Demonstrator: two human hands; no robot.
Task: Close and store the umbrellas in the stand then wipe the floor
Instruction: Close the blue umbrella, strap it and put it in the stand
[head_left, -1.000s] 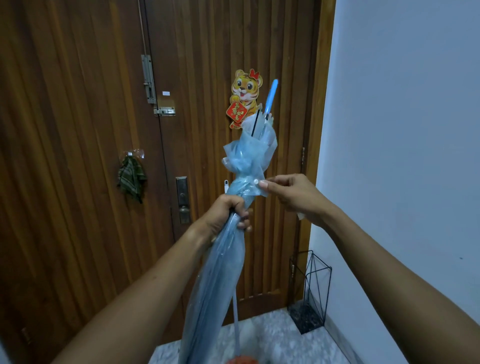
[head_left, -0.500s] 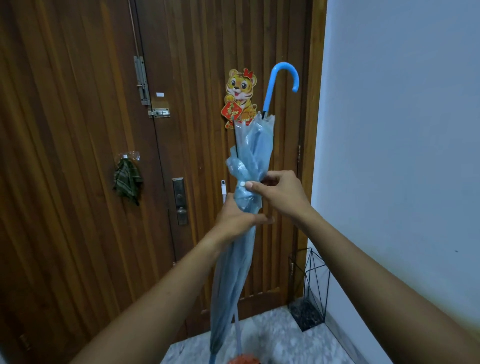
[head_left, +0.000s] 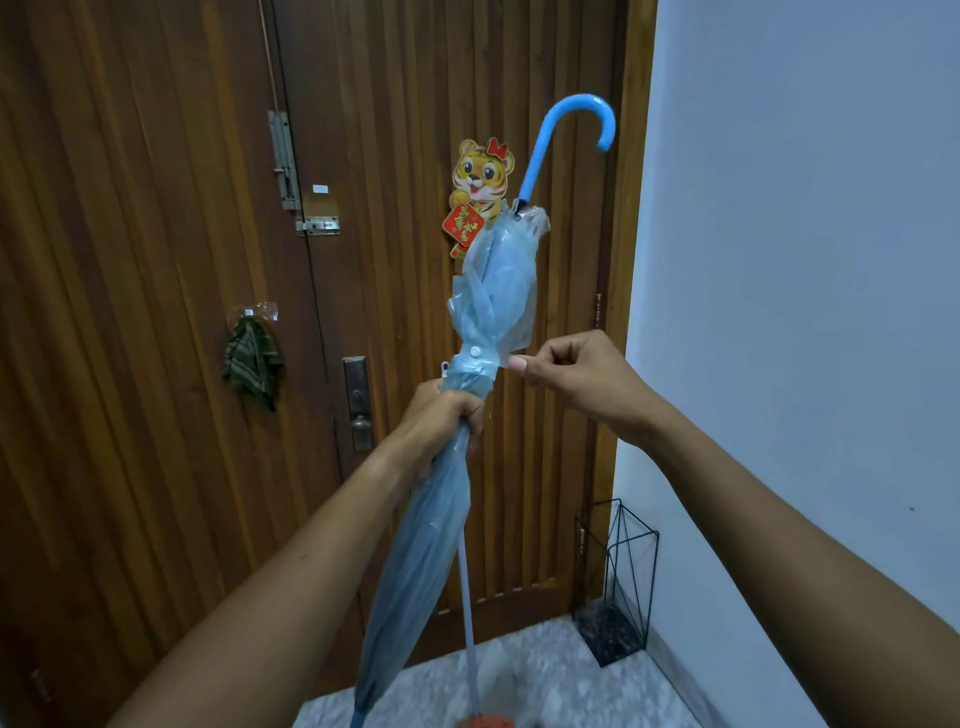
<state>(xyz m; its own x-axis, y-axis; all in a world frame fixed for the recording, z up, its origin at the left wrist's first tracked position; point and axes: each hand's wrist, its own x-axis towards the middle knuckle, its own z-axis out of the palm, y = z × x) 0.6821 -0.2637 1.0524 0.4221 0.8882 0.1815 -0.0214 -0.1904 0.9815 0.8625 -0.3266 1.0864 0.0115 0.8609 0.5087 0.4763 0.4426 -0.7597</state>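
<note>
the wooden door (head_left: 156, 364) fills the view, with pale stone floor (head_left: 561, 670) at its foot. the blue umbrella (head_left: 415, 545) is folded and held upright before the door, hooked handle (head_left: 571, 119) on top. it is well apart from the wire stand (head_left: 618, 571) in the corner, where no umbrella shows. the left hand (head_left: 441, 415) grips the bunched canopy just under the strap (head_left: 475, 352). the right hand (head_left: 566, 374) pinches the strap's free end. whether the snap is fastened i cannot tell. storing and wiping look undone.

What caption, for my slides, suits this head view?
Left hand grips furled translucent blue plastic umbrella; right hand pinches its strap.
</note>
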